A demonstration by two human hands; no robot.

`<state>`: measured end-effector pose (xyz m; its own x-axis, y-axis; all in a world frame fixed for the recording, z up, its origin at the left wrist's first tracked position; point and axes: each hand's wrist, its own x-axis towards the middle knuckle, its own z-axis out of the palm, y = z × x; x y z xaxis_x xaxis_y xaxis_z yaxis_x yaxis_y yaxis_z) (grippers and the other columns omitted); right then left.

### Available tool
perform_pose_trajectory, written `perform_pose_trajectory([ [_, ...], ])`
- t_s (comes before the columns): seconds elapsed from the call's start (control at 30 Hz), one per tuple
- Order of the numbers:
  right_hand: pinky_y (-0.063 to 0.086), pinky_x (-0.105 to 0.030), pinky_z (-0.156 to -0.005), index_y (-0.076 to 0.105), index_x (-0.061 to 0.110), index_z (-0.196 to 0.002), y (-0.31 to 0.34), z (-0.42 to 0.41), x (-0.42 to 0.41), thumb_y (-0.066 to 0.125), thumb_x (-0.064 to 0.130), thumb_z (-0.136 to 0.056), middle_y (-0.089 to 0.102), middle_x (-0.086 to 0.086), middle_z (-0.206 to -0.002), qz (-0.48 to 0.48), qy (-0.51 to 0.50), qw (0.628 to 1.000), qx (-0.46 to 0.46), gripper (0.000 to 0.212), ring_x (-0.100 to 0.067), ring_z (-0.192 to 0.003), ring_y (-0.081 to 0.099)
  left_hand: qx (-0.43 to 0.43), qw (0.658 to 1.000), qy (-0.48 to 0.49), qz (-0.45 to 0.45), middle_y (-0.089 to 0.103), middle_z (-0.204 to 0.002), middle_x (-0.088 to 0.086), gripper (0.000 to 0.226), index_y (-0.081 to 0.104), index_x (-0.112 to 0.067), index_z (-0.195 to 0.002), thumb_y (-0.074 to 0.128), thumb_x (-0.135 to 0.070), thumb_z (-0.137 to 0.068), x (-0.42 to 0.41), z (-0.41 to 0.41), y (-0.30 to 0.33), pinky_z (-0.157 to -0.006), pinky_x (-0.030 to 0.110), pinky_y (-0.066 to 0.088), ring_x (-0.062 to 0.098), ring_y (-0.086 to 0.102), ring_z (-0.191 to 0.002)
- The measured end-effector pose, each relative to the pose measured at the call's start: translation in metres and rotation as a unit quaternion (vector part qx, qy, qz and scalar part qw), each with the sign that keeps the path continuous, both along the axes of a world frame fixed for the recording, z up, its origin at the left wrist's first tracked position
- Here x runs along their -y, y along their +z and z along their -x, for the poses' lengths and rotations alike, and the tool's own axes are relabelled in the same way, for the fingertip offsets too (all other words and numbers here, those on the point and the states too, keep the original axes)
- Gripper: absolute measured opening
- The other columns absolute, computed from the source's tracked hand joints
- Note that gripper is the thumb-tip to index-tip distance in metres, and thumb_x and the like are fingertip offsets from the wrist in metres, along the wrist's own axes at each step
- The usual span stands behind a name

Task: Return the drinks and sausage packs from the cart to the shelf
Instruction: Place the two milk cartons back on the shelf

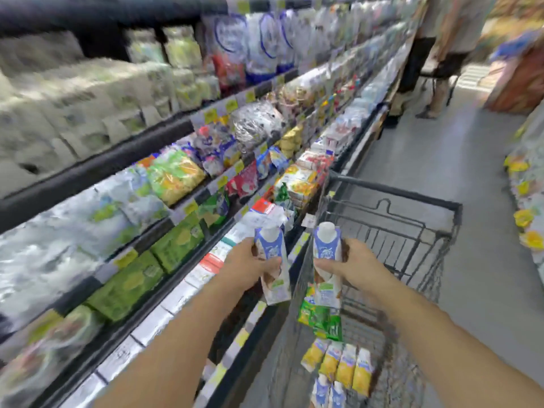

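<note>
I hold two blue-and-white drink cartons with white caps, both upright in front of me. My left hand is wrapped around one carton over the shelf's front edge. My right hand grips the other carton above the black wire cart. Inside the cart lie green packs, several yellow drink cartons and more blue-and-white cartons. The chilled shelf runs along my left, its tiers filled with cartons and packs.
The grey aisle floor opens to the right of the cart. A person stands far up the aisle beside the shelf. Another display with yellow items lines the right edge.
</note>
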<state>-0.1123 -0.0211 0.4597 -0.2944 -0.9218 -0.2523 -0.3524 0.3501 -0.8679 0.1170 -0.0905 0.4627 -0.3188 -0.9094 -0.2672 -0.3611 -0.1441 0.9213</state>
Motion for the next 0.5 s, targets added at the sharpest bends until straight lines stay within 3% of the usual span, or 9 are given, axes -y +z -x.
perform_pose_trajectory([
  [0.1,0.055,-0.042,-0.090,0.064,0.015,-0.116,0.048,-0.041,0.006,0.085,0.026,-0.075,0.073,0.000,-0.110,0.059,0.078,0.995,0.021,0.047,-0.020,-0.100,0.070,-0.017,0.997,0.053,0.047,0.072,-0.092,0.010,0.029,0.065,-0.005,-0.104,0.079,-0.013,-0.080,-0.029,-0.054,0.053,-0.073,0.042,0.057,0.023,0.067,-0.079],
  [0.23,0.056,-0.044,-0.089,0.063,0.020,-0.119,0.101,-0.134,0.004,0.086,0.034,-0.072,0.072,0.003,-0.111,0.120,0.197,0.973,0.029,0.054,-0.019,-0.100,0.068,-0.011,0.983,0.152,0.104,0.072,-0.082,0.003,0.020,0.064,-0.008,-0.099,0.076,-0.007,-0.083,-0.090,-0.132,0.111,-0.060,0.023,0.058,0.005,0.067,-0.062],
  [0.4,0.054,-0.031,-0.071,0.068,0.020,-0.099,0.155,-0.278,-0.030,0.083,0.021,-0.077,0.075,0.004,-0.096,0.161,0.344,0.923,0.053,0.027,-0.015,-0.089,0.071,0.015,0.950,0.280,0.135,0.075,-0.096,0.003,0.031,0.065,-0.015,-0.103,0.081,-0.017,-0.077,-0.179,-0.258,0.164,-0.072,0.036,0.057,0.018,0.069,-0.077],
  [0.5,0.054,-0.032,-0.073,0.068,0.020,-0.100,0.180,-0.366,-0.061,0.082,0.024,-0.078,0.074,0.003,-0.097,0.175,0.418,0.889,0.056,0.026,-0.016,-0.091,0.070,0.023,0.928,0.342,0.148,0.074,-0.097,-0.003,0.034,0.066,-0.019,-0.110,0.080,-0.021,-0.079,-0.239,-0.331,0.188,-0.067,0.026,0.055,0.013,0.069,-0.081],
])
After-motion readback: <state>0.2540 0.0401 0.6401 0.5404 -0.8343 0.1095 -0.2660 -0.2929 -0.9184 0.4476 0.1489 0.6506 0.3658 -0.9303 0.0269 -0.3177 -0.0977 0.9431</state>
